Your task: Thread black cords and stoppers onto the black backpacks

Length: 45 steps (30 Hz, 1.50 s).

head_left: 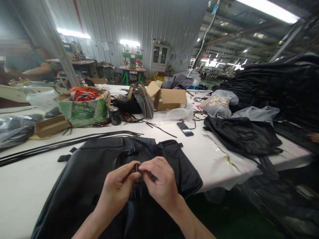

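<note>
A black bag point(82, 179) with a smooth, leather-like face lies on the table in front of me, its right flap spread out. Over its middle, my left hand point(116, 186) pinches a small black tube-like piece point(136, 168) between thumb and forefinger. My right hand point(161, 181) meets it from the other side, thumb and fingertips pressed together at the piece's edge. Whatever those right fingertips grip is too small or hidden to make out. Black webbing tabs point(65, 158) stick out from the bag's left side.
Long black strips point(74, 139) run across the table at left. Behind stand a green-sided box point(83, 111), a dark jar point(115, 116) and a cardboard box point(173, 98). A phone point(185, 128) and another black bag point(244, 136) lie right. A co-worker point(27, 63) sits far left.
</note>
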Tool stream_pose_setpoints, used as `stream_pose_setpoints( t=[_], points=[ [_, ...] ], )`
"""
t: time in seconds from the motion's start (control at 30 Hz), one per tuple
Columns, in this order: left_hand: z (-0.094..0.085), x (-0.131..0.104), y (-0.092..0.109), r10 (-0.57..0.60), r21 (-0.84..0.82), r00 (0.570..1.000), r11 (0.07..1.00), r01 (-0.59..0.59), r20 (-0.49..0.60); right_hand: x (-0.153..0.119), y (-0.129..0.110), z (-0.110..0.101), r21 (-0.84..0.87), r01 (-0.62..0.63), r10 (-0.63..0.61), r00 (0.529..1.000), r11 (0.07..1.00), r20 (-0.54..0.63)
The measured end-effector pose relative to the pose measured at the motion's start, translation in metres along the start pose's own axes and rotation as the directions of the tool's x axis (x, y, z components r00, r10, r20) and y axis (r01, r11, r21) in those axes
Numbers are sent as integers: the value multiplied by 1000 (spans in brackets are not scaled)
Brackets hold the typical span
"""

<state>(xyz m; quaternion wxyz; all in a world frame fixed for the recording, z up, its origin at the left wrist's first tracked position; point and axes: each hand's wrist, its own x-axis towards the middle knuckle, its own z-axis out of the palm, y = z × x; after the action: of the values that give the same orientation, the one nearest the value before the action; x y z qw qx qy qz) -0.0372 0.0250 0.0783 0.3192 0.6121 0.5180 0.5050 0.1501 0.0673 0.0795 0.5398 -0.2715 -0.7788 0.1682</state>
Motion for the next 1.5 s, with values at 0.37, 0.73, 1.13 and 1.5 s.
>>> stream_pose_setpoints(
  t=[0.37,0.73,1.13,1.5],
  points=[
    [5,-3,-8,199,105,980,974,-199,7,-1,-4,5,-64,64,-66,997,996,-36],
    [4,-4,-13,23,38,998,999,-25,54,-7,4,11,-120,79,-81,997,990,-13],
    [-28,7,-16,-302,-183,951,941,285,-73,-22,-1,17,-315,33,106,905,948,411],
    [-32,-1,-16,-347,-280,934,908,311,-86,-14,16,93,-260,217,61,647,941,760]
  ],
)
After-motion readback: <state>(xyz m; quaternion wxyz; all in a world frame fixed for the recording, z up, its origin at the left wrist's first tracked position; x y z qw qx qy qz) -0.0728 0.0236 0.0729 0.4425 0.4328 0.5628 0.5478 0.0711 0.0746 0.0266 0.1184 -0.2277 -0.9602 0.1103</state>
